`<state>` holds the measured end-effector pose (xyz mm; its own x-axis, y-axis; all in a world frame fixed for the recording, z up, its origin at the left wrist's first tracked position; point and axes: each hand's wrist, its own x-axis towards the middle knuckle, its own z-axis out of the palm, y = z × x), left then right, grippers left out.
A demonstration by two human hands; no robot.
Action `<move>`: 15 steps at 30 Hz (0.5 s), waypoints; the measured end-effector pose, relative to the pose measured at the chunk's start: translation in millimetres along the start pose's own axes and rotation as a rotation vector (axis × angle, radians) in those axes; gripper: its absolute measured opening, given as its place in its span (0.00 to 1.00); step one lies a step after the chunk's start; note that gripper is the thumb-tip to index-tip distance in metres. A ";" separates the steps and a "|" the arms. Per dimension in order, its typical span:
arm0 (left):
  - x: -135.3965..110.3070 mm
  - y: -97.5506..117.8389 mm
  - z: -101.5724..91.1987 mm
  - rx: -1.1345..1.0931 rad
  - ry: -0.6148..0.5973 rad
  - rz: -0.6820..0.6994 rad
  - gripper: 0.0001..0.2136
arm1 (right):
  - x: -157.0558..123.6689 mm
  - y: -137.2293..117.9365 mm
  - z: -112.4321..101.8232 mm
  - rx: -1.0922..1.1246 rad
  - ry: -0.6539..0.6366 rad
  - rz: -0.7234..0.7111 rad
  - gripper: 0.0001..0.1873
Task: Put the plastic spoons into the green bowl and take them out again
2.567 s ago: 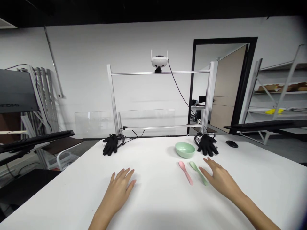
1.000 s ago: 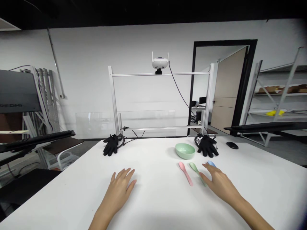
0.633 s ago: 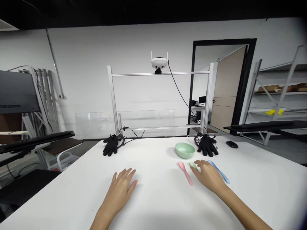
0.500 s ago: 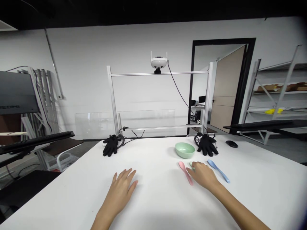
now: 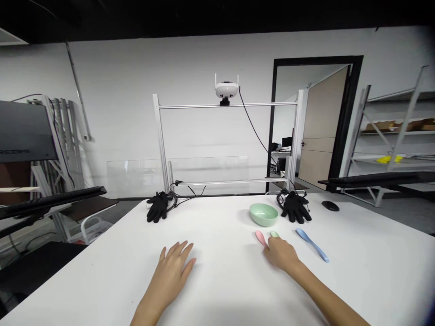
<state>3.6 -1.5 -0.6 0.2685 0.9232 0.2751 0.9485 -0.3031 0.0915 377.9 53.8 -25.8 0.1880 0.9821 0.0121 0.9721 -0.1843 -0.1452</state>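
The letters "REDMI" can be read on the grey screen [image 5: 27,131] at far left, the first letter close to the picture's edge.

Compared with a couple of seconds ago, the right hand [image 5: 282,254] has shifted left, from beside the green spoon [image 5: 274,234] to over it and the pink spoon [image 5: 260,238]. Its fingers are now bent down and drawn in narrow, and they cover both handles, so only the scoop ends show; I cannot tell whether they grip either one. The blue spoon [image 5: 312,245], hidden then by this hand, now lies in full view to its right. The left hand [image 5: 171,271] stays nearly where it was, fingers spread wide above the white table [image 5: 217,285], well apart from the spoons.

The green bowl [image 5: 263,222] stands upright just beyond the pink and green spoons, its smooth inside partly visible, near a black glove [image 5: 295,208]. On the rack [image 5: 409,113] at right, one shelf bears brown boxes [image 5: 380,126] and a lower one something yellow [image 5: 388,159]
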 end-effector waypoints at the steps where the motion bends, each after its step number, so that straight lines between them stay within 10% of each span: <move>1: -0.1 0.1 0.2 0.001 -0.003 -0.002 0.24 | -1.0 0.0 -1.2 0.011 -0.003 0.001 0.14; 15: 0.3 -1.8 3.2 0.000 -0.008 -0.012 0.24 | 36.1 22.7 -71.7 -0.008 0.181 -0.020 0.19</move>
<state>2.5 0.1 -3.8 0.2584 0.9287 0.2662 0.9518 -0.2919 0.0944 416.8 82.3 42.3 0.1899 0.9626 0.1932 0.9768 -0.1655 -0.1356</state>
